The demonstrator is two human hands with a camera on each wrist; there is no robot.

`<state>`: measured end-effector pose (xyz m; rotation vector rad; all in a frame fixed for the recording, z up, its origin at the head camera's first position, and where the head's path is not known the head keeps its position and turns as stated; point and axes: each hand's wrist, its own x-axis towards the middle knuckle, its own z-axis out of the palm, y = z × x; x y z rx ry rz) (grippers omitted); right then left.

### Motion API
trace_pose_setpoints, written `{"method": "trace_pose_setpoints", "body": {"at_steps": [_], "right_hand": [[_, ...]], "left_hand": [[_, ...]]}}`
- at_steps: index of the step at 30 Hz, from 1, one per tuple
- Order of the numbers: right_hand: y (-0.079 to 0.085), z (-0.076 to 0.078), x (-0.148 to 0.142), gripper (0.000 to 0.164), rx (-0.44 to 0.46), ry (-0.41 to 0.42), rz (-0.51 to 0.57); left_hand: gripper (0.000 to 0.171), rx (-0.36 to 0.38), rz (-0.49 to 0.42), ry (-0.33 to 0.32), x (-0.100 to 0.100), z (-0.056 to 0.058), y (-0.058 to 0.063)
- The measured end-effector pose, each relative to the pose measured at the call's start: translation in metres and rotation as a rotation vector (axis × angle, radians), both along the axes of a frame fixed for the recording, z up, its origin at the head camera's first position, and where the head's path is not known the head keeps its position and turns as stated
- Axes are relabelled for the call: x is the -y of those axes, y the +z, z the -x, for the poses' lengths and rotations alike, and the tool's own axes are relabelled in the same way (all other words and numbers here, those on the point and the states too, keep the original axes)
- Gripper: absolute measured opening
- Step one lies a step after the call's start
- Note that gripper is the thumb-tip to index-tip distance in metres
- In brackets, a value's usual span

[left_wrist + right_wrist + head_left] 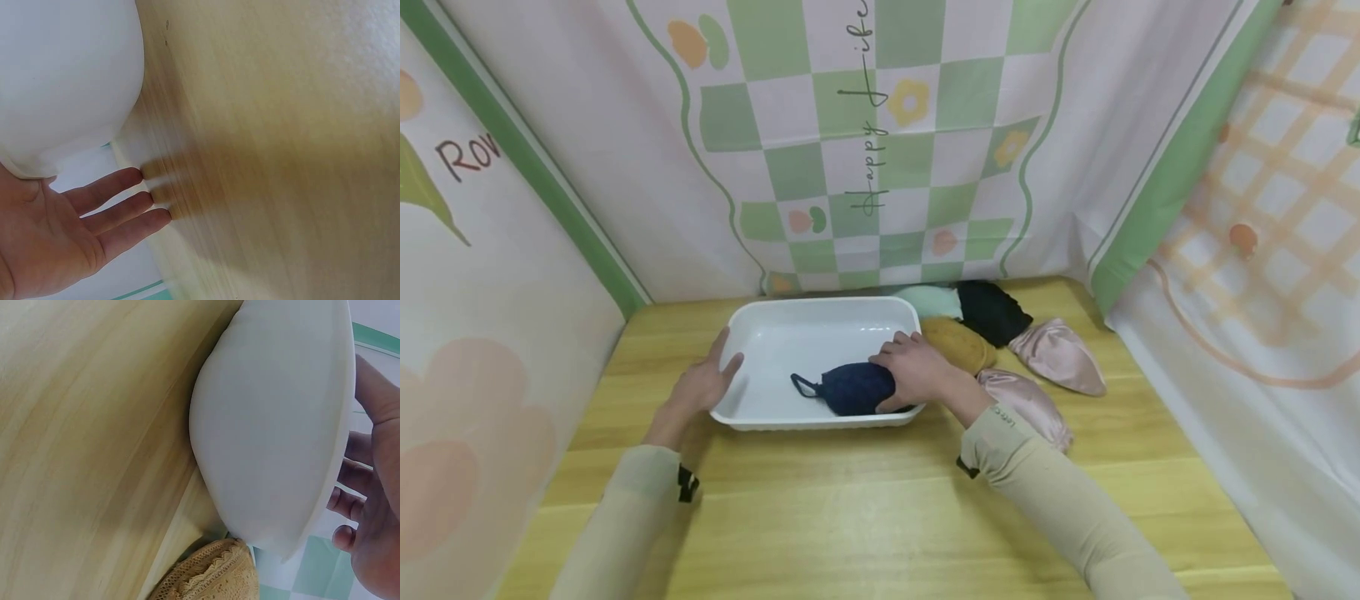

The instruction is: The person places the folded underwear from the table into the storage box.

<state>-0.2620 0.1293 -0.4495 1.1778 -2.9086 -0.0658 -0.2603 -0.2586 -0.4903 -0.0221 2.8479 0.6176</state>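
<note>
One folded dark navy cloth piece with a thin looped strap (850, 390) lies inside a glossy white rectangular tray (778, 346), against the tray's near edge and toward its near right corner, its loop pointing left. Over its right end rests the right hand (913, 371), thumb toward the near rim, fingers bent and slightly apart; whether they pinch the cloth or only press it, I cannot tell. At the tray's left edge the left hand (700, 385) is spread wide, the rim in the crook of its thumb, three fingers straight and apart outside the wall. Just beside the tray's right edge sits a mustard-yellow lacy cloth piece (958, 346). Behind that, by the far edge of the yellowish wood-grain table (850, 517), a pale mint cloth piece (931, 301) touches a black cloth piece (994, 313). Toward the table's far right corner lies a shiny pale pink satin piece (1060, 357); a second pink satin piece (1026, 404) lies nearer, partly behind the right arm's beige sleeve (1060, 500). Beyond the far edge hangs a white cloth with green checks (906, 158), lettered "Happy Life".
</note>
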Motion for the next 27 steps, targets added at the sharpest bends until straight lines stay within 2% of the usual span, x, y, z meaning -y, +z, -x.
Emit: {"method": "trace_pose_setpoints", "body": {"at_steps": [11,19,27], "right_hand": [[0.0007,0.0005,-0.0007,0.076,0.052,-0.061,0.043],[0.0044,0.0007,-0.0024,0.075,0.115,-0.124,0.137],[0.0078,0.002,-0.0043,0.063,0.215,-0.165,0.282]], "left_hand": [[0.079,-0.003,0.008,0.003,-0.0016,-0.0012,0.0018],[0.078,0.005,0.013,0.011,-0.0012,-0.0009,0.0011],[0.079,-0.004,0.01,0.009,-0.0026,-0.0027,0.0029]]}}
